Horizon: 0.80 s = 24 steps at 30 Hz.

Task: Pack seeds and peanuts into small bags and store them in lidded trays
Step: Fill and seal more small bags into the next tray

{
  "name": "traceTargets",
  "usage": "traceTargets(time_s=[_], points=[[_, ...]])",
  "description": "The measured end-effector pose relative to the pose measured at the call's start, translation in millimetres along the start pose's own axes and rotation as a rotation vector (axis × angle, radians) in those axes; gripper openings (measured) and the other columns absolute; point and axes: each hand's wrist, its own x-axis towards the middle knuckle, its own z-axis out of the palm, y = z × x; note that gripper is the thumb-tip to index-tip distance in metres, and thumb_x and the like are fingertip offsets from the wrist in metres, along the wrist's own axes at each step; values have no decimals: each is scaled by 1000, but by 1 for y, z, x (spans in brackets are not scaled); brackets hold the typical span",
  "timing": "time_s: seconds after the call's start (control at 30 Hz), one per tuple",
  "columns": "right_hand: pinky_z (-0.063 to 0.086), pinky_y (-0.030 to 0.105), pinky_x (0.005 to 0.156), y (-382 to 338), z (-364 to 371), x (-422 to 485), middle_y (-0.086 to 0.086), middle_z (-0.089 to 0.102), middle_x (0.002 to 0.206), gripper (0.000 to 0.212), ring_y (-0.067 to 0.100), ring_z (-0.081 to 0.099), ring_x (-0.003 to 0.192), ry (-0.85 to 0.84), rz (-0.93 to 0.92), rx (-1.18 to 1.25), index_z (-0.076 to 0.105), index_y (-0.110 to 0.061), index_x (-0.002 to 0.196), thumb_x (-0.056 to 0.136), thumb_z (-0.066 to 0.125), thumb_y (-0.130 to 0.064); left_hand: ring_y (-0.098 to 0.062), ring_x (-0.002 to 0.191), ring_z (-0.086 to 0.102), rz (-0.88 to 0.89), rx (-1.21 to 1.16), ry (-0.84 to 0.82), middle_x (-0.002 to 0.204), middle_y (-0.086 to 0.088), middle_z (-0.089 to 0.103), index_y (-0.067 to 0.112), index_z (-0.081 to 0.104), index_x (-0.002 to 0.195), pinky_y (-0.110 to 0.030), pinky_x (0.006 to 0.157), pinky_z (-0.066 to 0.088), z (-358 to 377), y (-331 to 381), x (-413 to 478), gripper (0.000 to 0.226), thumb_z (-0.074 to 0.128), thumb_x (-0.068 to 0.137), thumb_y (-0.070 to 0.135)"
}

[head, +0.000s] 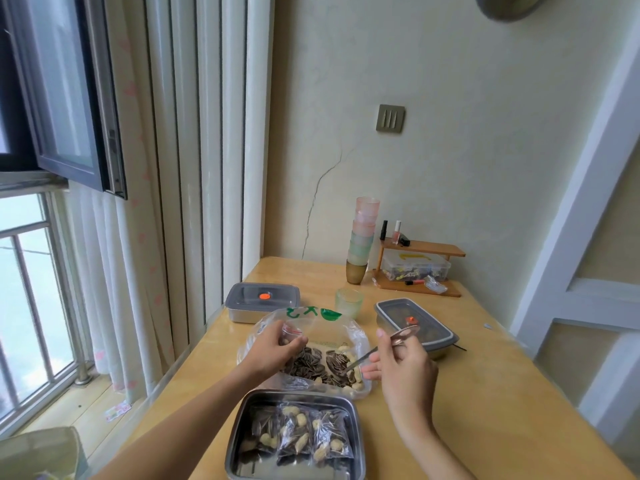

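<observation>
A large clear plastic bag (349, 332) lies open on the table, holding striped sunflower seeds (308, 363) and peanuts. My left hand (277, 348) grips a small clear bag (289, 332) above the seeds; a peanut shows inside it. My right hand (405, 365) holds a metal spoon (360, 358) whose bowl dips into the seeds. Nearest me stands an open steel tray (358, 455) with three filled small bags (301, 434) laid side by side. Two lidded trays stand further back, one at the left (262, 301) and one at the right (415, 322).
A green cup (349, 301) stands behind the big bag. A stack of coloured cups (362, 240) and a small wooden shelf (420, 268) with bottles and a plastic box stand at the back by the wall. A window and curtains are at the left.
</observation>
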Motion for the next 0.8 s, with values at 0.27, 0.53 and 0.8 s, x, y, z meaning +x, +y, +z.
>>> traceTargets(time_s=[0.27,0.53,0.8], points=[[54,20,54,4,-2,-4,-5,67,55,21,4,65,46,-103,-140,-77,54,-17,83,102,63,-13,-14,77,62,14,68,-28,102,-21,70,16,59,106,-26,69,54,-1,1,0,27,75,93,33],[42,5,52,8,-3,1,-2,67,58,20,4,65,49,-161,-115,-107,60,-17,87,105,55,-9,-16,79,63,13,113,-48,105,-18,69,13,60,106,-34,71,58,1,-6,4,37,83,85,32],[58,34,61,-2,-2,26,-1,71,58,33,10,69,50,-62,16,-27,63,-14,78,108,51,-19,-10,68,52,-27,152,-54,78,0,55,8,54,106,-29,63,47,5,-11,9,43,85,83,26]])
